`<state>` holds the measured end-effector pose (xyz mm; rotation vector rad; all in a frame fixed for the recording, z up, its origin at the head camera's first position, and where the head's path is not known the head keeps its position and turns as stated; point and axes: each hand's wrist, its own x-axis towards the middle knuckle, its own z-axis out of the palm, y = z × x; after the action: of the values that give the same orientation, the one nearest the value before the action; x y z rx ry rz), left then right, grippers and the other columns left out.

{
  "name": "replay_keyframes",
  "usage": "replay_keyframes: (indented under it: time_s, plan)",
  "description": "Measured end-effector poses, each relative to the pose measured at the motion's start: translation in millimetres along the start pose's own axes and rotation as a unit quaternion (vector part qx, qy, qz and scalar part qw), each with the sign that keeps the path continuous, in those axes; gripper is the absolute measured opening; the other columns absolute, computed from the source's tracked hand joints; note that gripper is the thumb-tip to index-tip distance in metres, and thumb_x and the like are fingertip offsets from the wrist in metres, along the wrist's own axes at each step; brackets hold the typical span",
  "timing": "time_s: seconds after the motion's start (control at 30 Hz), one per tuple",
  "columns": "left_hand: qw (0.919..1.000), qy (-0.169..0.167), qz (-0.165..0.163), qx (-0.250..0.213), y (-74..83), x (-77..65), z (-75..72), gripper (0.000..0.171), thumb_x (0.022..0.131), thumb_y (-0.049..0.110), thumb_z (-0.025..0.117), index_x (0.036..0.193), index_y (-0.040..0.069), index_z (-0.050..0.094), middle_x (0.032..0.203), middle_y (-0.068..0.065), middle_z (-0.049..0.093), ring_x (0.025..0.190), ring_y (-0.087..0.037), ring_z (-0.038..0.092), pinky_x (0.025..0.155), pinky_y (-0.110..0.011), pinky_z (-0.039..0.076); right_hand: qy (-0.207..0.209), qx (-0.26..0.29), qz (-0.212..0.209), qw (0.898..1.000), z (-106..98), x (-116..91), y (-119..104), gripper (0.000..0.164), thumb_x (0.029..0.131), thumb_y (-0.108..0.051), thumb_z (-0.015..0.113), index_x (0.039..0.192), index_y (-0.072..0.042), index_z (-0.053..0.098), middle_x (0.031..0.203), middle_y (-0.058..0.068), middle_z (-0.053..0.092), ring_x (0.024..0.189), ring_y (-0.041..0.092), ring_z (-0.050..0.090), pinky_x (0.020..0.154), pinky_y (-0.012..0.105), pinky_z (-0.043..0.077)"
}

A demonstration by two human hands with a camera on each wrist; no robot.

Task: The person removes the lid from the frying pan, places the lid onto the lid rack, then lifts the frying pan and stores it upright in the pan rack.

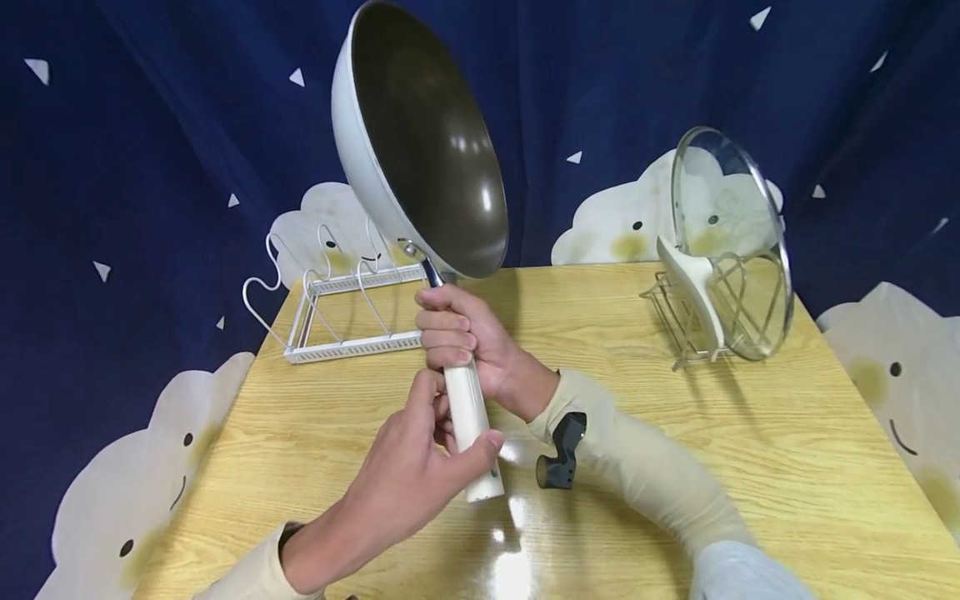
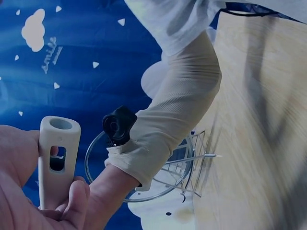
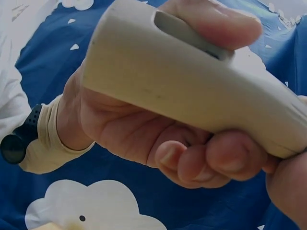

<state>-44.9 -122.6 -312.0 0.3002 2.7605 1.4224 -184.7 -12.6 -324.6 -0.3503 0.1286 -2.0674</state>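
Observation:
A frying pan [image 1: 431, 142], white outside and dark brown inside, is held up over the table, its bowl raised and tilted with the inside facing right. My right hand [image 1: 483, 337] grips the upper part of its cream handle [image 1: 465, 400], close to the metal neck. Below it, my left hand [image 1: 405, 458] holds the lower end, thumb laid across the handle and fingers curled behind. The left wrist view shows the handle's hollow end and slot [image 2: 57, 160]. In the right wrist view the left thumb [image 3: 225, 26] lies over that slot.
A white wire rack [image 1: 352, 346] stands at the table's back left, partly behind the pan. At the right, a glass lid [image 1: 783, 275] with a white handle [image 1: 693, 279] stands upright in a metal wire rack [image 1: 675, 333]. A dark blue curtain [image 1: 600, 75] hangs behind the wooden table [image 1: 600, 333].

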Motion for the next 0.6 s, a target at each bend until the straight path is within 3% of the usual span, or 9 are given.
replay_keyframes:
  time_s: [0.13, 0.33, 0.53, 0.6]
  plan:
    - [0.9998, 0.011, 0.012, 0.01, -2.1, 1.6, -3.4, 0.042, 0.087, 0.028, 0.076, 0.116, 0.014, 0.048, 0.08, 0.006, 0.06, 0.071, -0.01, 0.058, 0.059, -0.024, 0.05, -0.015, 0.014, -0.001, 1.0, -1.6, 5.6, 0.5, 0.045, 0.11, -0.021, 0.022, 0.073, -0.011, 0.045, 0.048, -0.004, 0.046, 0.035, 0.009, 0.044, 0.035, 0.02, 0.039]
    - [0.9989, 0.027, 0.026, 0.03, -3.8, 3.1, -7.7, 0.041, 0.086, 0.025, 0.076, 0.115, 0.015, 0.049, 0.076, 0.008, 0.06, 0.068, -0.009, 0.057, 0.057, -0.025, 0.05, -0.03, 0.031, 0.003, 0.999, -2.1, 11.1, 1.3, 0.035, 0.106, -0.014, 0.037, 0.073, -0.011, 0.045, 0.048, -0.006, 0.038, 0.036, 0.007, 0.038, 0.035, 0.02, 0.039]
    - [0.9981, 0.037, 0.029, 0.039, -2.1, 4.7, -13.1, 0.041, 0.085, 0.024, 0.076, 0.114, 0.015, 0.05, 0.075, 0.009, 0.061, 0.067, -0.008, 0.058, 0.056, -0.025, 0.05, -0.047, 0.043, 0.01, 0.998, -0.3, 17.6, -0.1, 0.043, 0.109, -0.019, 0.027, 0.07, -0.012, 0.043, 0.048, -0.005, 0.04, 0.036, 0.007, 0.037, 0.036, 0.021, 0.04]
    - [0.9981, 0.042, 0.024, 0.039, -1.7, 4.8, -14.8, 0.04, 0.084, 0.024, 0.076, 0.114, 0.015, 0.05, 0.075, 0.009, 0.062, 0.066, -0.009, 0.058, 0.056, -0.025, 0.05, -0.053, 0.048, 0.014, 0.997, -0.2, 20.4, -0.1, 0.041, 0.108, -0.017, 0.03, 0.07, -0.012, 0.043, 0.048, -0.005, 0.039, 0.036, 0.007, 0.037, 0.036, 0.021, 0.04]
